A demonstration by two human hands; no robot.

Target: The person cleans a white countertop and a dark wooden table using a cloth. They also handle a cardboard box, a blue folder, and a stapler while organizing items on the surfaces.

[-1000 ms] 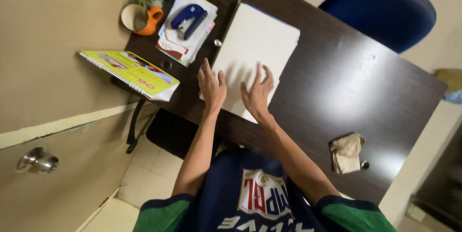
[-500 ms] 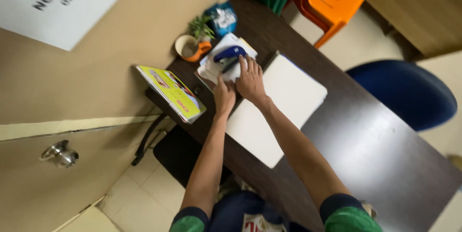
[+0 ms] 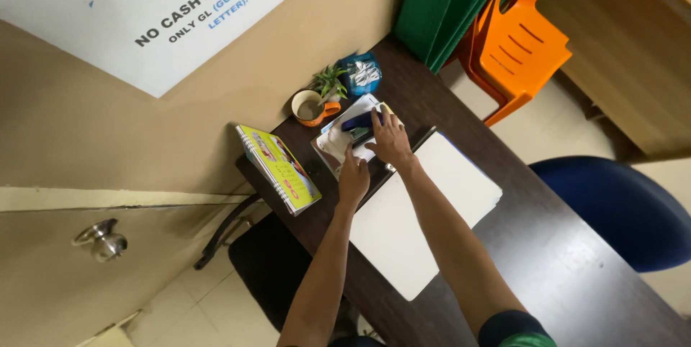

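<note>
hands together at frame centre, over a dark surface point(image 3: 561, 275). right hand point(image 3: 391, 140) lies fingers spread on a blue stapler point(image 3: 358, 121), not closed around it. stapler sits on a paper stack point(image 3: 338, 147), long axis running lower left to upper right, just above the fingers. left hand point(image 3: 353, 178) presses the stack's near edge, fingers flat; right is nearer.

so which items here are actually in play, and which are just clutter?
In play:
right hand on the blue stapler
left hand on the small paper pile
big white sheet stack

Lying about:
yellow spiral notebook
orange mug
small plant
blue clip holder
</note>
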